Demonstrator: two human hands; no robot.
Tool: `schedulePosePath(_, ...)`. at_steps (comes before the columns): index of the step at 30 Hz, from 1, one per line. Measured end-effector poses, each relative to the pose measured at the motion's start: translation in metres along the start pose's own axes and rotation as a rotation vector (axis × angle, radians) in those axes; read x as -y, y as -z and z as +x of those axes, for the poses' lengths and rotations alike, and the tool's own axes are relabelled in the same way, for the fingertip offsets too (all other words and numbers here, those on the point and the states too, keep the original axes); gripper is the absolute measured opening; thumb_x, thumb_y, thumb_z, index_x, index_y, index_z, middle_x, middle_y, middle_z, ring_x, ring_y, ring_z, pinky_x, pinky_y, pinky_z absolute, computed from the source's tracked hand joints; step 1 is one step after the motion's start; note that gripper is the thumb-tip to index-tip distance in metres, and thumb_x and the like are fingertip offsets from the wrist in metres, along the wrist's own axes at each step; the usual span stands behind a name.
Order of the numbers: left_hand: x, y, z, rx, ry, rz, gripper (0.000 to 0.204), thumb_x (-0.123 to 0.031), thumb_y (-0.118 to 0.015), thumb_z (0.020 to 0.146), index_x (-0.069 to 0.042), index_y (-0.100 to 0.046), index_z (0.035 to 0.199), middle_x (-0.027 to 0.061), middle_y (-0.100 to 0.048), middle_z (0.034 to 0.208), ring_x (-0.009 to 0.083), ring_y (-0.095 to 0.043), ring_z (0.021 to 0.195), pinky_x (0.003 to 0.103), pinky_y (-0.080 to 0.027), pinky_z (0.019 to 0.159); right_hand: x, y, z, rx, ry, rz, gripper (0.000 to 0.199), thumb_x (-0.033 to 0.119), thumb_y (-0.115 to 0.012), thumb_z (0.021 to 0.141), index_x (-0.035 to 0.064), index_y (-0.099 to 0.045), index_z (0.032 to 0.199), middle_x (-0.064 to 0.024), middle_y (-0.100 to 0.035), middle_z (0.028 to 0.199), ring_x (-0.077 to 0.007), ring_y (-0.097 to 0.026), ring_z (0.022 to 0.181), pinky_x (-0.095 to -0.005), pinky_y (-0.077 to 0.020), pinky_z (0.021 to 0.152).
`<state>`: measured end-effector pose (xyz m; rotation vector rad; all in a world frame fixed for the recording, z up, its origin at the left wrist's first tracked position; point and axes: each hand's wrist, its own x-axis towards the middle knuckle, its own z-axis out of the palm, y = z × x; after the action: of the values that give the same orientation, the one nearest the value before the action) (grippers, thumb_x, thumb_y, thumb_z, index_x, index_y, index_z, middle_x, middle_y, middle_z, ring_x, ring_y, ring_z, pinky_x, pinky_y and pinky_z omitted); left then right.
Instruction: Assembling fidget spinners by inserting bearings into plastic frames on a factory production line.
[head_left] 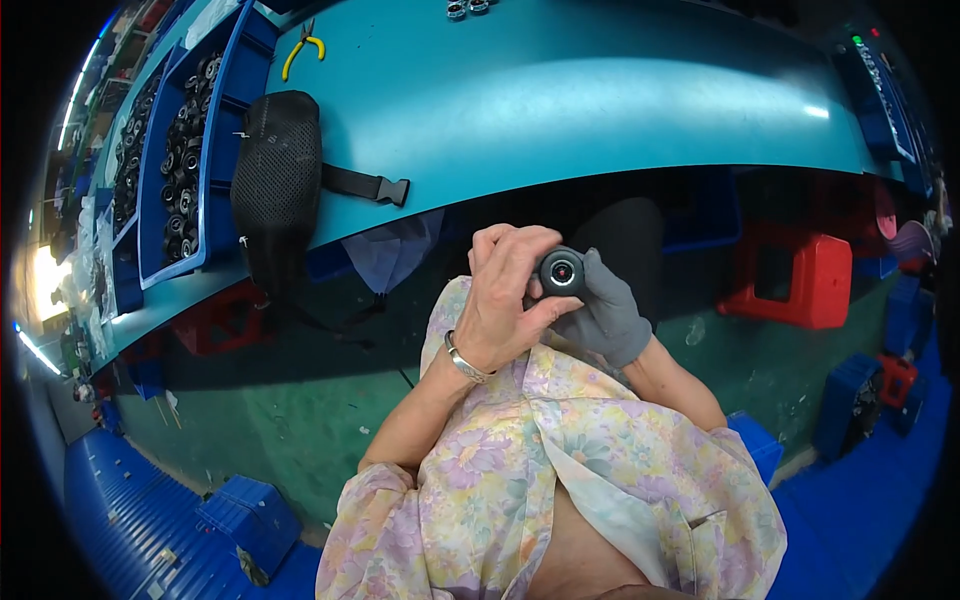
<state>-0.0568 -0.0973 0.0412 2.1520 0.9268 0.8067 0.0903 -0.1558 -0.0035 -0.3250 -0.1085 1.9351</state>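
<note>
Above my lap, a small black wheel with a silver ring and a reddish centre faces up between my two hands. My bare left hand, with a metal bracelet at the wrist, has its fingers curled along the wheel's left side and its thumb under the lower rim. From the right, my right hand in a grey glove closes round the wheel's other side. Its fingertips are partly hidden behind the wheel.
A blue bin of black wheels stands on the teal table at left. Beside it lie a black mesh pouch with a buckle strap and yellow-handled pliers. A red stool stands right; a blue crate sits lower left.
</note>
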Motion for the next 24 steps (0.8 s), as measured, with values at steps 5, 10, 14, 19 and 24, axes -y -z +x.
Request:
schedulePosePath(5, 0.003, -0.006, -0.002, -0.076, -0.073, -0.128, 0.05, -0.018, -0.085, 0.062, -0.004, -0.063, 0.105, 0.0085, -0.065, 0.104, 0.0305, -0.055, 0.102, 0.04, -0.043, 0.089, -0.003, 0.003, -0.003, 0.083, -0.03, 0.037, 0.046, 0.045, -0.039, 0.102, 0.0024, -0.053, 0.116, -0.0134, -0.058, 0.109, -0.021, -0.059, 0.101, -0.0353, -0.0489, 0.092)
schedulePosePath(10, 0.003, 0.007, -0.006, -0.137, -0.068, -0.059, 0.048, -0.021, -0.085, 0.061, -0.004, -0.063, 0.1, 0.0096, -0.065, 0.1, 0.0315, -0.055, 0.1, 0.04, -0.043, 0.087, -0.015, -0.001, 0.002, 0.058, -0.134, 0.147, 0.061, 0.057, -0.039, 0.098, 0.0019, -0.053, 0.121, -0.0132, -0.058, 0.115, -0.0238, -0.057, 0.108, -0.0379, -0.0462, 0.097)
schedulePosePath(14, 0.003, 0.02, -0.01, -0.236, -0.081, 0.006, 0.05, -0.018, -0.084, 0.052, -0.006, -0.061, 0.095, 0.0081, -0.061, 0.095, 0.0317, -0.054, 0.098, 0.043, -0.038, 0.086, -0.016, 0.004, 0.001, -0.046, -0.141, 0.01, 0.073, 0.063, -0.039, 0.095, 0.0026, -0.044, 0.135, -0.012, -0.055, 0.127, -0.0234, -0.055, 0.114, -0.0415, -0.0432, 0.1)
schedulePosePath(19, 0.005, 0.133, 0.0, -0.516, -0.102, 0.48, 0.048, -0.012, -0.085, 0.056, -0.005, -0.061, 0.096, 0.0128, -0.06, 0.097, 0.0345, -0.055, 0.094, 0.043, -0.045, 0.085, -0.022, 0.018, 0.0, 0.008, -0.134, 0.049, 0.061, 0.055, -0.041, 0.098, 0.0052, -0.052, 0.131, -0.0111, -0.061, 0.11, -0.0242, -0.056, 0.095, -0.0427, -0.0435, 0.092)
schedulePosePath(24, 0.059, 0.276, 0.027, -0.724, 0.079, 1.138, 0.065, -0.023, -0.084, 0.067, 0.0, -0.055, 0.122, 0.0161, -0.059, 0.118, 0.0341, -0.05, 0.112, 0.042, -0.036, 0.098, -0.017, 0.026, 0.003, 0.004, -0.131, 0.022, 0.057, 0.053, -0.044, 0.098, 0.0049, -0.055, 0.127, -0.0097, -0.061, 0.105, -0.0219, -0.056, 0.093, -0.0421, -0.0437, 0.092)
